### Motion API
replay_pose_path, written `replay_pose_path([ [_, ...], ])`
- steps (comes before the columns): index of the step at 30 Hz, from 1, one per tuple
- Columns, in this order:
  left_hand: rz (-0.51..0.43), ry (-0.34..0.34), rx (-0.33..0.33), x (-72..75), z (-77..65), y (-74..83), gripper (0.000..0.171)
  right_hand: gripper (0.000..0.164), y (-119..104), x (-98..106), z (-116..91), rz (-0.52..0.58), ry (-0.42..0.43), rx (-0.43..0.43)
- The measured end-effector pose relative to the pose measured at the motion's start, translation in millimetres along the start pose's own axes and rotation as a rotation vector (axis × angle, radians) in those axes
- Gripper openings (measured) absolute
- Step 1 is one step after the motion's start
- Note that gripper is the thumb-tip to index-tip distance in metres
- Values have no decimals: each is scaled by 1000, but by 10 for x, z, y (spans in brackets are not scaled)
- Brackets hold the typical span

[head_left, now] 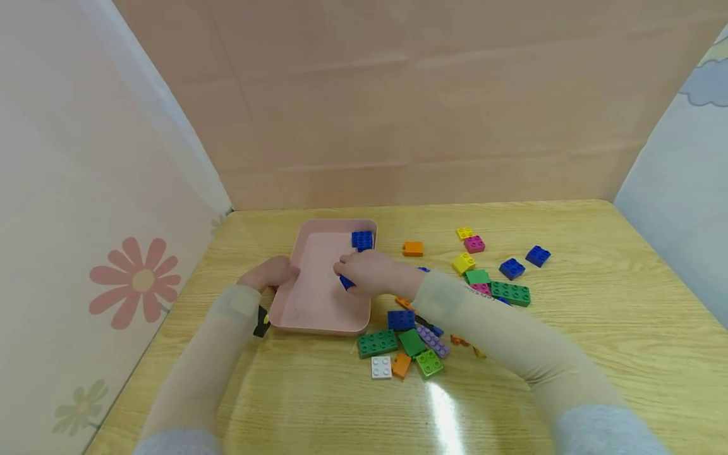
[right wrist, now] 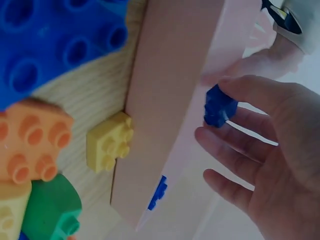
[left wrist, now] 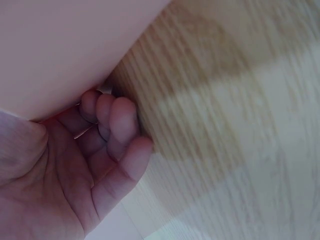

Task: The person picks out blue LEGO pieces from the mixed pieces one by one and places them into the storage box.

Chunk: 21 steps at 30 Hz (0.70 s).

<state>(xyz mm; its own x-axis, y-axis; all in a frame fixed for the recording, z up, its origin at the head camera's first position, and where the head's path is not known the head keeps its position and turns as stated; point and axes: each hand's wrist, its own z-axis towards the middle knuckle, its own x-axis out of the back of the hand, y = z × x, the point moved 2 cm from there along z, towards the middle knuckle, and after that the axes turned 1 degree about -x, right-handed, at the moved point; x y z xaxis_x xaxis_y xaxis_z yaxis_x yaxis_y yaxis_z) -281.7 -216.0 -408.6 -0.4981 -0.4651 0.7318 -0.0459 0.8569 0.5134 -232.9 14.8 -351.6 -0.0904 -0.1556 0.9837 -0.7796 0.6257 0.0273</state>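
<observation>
Over the pink tray point(head_left: 318, 303), my right hand point(head_left: 372, 272) pinches a blue brick point(right wrist: 219, 106) between thumb and fingers. In the head view that brick shows only partly below the fingertips. Another blue brick point(head_left: 362, 239) lies inside the tray at its far right corner. My left hand point(head_left: 277, 273) grips the tray's left rim. In the left wrist view, the fingers point(left wrist: 122, 122) curl beside the tray's outer wall point(left wrist: 65, 55), close to the tabletop, and the thumb's tip is hidden.
Loose bricks in several colours lie right of the tray, among them a green brick point(head_left: 378, 344), a white brick point(head_left: 381, 367) and an orange brick point(head_left: 412, 249). My right forearm passes above some. A brown panel point(head_left: 409, 126) rises behind the wooden table point(head_left: 318, 398).
</observation>
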Motion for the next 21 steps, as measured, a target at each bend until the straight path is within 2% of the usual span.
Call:
replay_pose_path([
  [6, 15, 2, 16, 14, -20, 12, 24, 37, 4, -111, 35, 34, -89, -39],
  [17, 5, -1, 23, 27, -82, 46, 24, 32, 85, -173, 81, 61, -122, -134],
  [21, 35, 2, 11, 29, -79, 54, 23, 26, 124, -187, 94, 75, -123, -152],
])
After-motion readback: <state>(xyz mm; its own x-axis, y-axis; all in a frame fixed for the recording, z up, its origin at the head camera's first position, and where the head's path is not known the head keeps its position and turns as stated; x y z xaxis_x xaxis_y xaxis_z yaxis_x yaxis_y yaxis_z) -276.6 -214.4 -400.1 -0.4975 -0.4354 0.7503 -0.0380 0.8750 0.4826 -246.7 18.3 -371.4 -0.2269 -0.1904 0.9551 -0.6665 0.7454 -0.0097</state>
